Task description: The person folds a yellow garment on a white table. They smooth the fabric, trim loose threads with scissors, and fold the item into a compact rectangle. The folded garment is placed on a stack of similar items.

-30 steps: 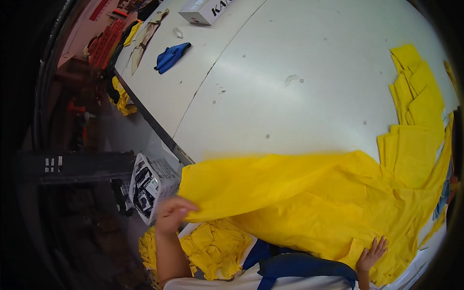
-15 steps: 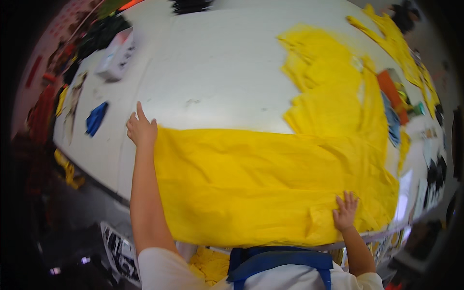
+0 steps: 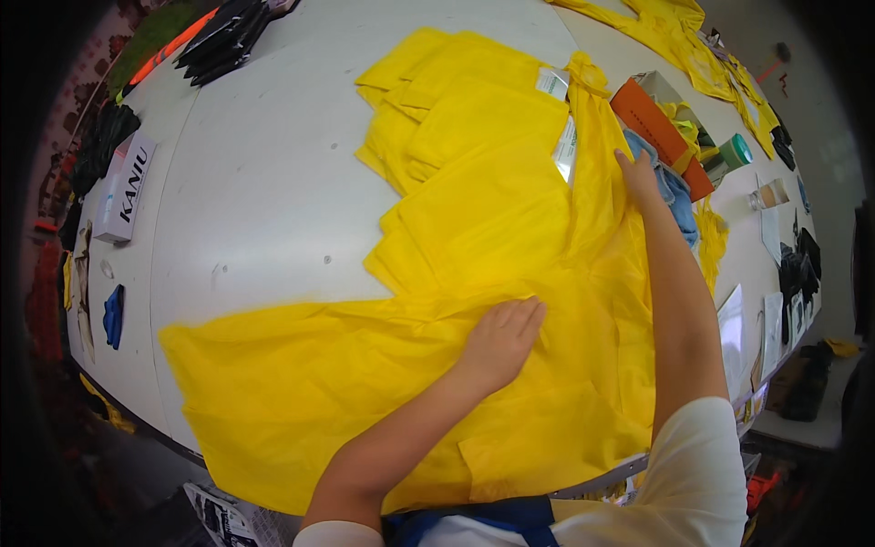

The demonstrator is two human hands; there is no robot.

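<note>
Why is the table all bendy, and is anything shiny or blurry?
In the head view, the fisheye lens curves the edge of the table and the corners go black; also in the head view, soft shadows mark folds in the yellow cloth, whose left end looks slightly soft, and a pale sheen lies on the bare tabletop.

Here's the spread garment [image 3: 301, 392] across the lower half of the surface [image 3: 264, 182], left hand [image 3: 503, 342] on top of it near the frame's middle. Behind, at upper centre, the folded garments [image 3: 483, 201] overlap in a pile. Right of that pile, the right hand [image 3: 638, 175], with the denim cloth [image 3: 674, 199] just beside it and the carton [image 3: 649, 118] behind. Far left, the box [image 3: 126, 187]; upper left, the packets [image 3: 223, 41]; lower left, below the surface, the basket [image 3: 223, 520].
</note>
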